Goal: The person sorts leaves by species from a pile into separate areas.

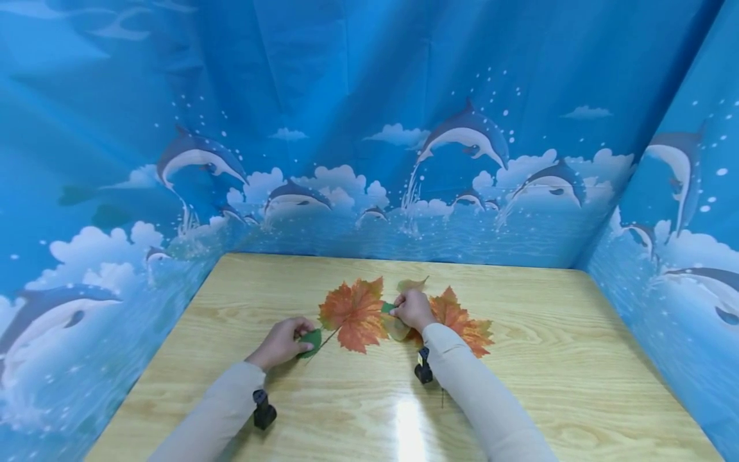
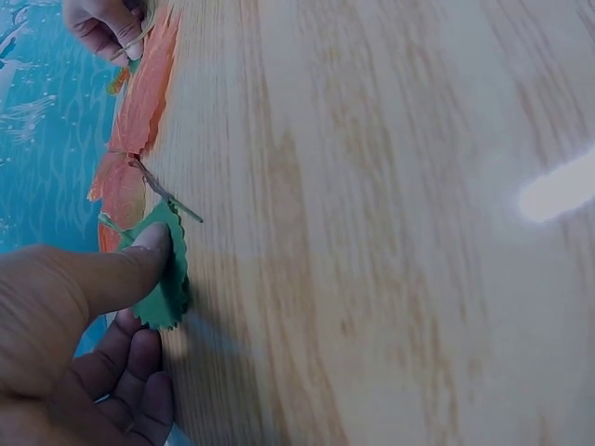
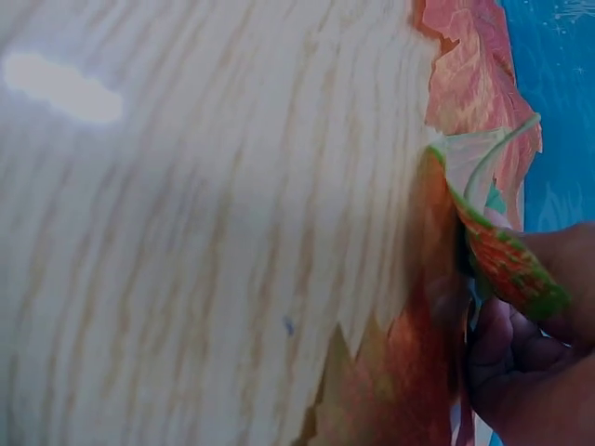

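My left hand (image 1: 284, 342) pinches a green leaf (image 1: 312, 343) with toothed edges between thumb and fingers; the left wrist view shows the thumb flat on this leaf (image 2: 165, 269). Beside it lies an orange maple-like leaf (image 1: 353, 314), its dark stem reaching toward the left hand. My right hand (image 1: 414, 309) pinches another green leaf (image 1: 387, 308), mostly hidden by the fingers. Around that hand are a yellowish leaf (image 1: 397, 328), a brownish-green leaf (image 1: 411, 284) and a second orange leaf (image 1: 462, 321). A curled red-and-green leaf (image 3: 511, 265) stands before the thumb in the right wrist view.
The leaves lie toward the back of a light wooden table (image 1: 554, 359). A blue curtain (image 1: 358, 128) printed with dolphins hangs behind it and along both sides. Small black cameras (image 1: 264, 410) sit on both wrists. A thin dark stem (image 1: 442, 398) shows beside the right sleeve.
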The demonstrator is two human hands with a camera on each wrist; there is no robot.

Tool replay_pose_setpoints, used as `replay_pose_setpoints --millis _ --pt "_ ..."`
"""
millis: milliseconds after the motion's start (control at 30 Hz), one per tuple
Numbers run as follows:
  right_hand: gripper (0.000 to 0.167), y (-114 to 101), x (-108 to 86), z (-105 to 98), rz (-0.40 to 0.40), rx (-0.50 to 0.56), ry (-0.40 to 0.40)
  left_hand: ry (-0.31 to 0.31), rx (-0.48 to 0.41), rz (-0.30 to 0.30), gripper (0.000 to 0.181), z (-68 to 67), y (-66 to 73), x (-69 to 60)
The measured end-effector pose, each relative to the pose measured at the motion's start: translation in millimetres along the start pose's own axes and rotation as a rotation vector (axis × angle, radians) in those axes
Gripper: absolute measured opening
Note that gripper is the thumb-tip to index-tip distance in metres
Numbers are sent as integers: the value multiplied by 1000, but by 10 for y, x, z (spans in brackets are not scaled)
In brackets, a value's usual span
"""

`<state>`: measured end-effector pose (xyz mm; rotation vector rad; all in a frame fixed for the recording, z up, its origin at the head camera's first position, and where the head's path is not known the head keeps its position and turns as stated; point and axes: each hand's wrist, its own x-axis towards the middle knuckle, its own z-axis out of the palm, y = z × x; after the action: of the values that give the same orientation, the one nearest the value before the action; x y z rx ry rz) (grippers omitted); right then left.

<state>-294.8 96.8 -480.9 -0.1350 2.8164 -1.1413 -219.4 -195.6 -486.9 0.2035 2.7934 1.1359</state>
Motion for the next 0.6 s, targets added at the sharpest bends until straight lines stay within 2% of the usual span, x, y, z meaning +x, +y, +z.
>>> replay_pose_setpoints --millis 367,600 --pt "12 21 -36 -39 -45 5 106 19 -1 11 22 -29 -35 24" --pt "10 4 -41 -68 -23 -12 106 24 18 3 19 -40 -27 -7"
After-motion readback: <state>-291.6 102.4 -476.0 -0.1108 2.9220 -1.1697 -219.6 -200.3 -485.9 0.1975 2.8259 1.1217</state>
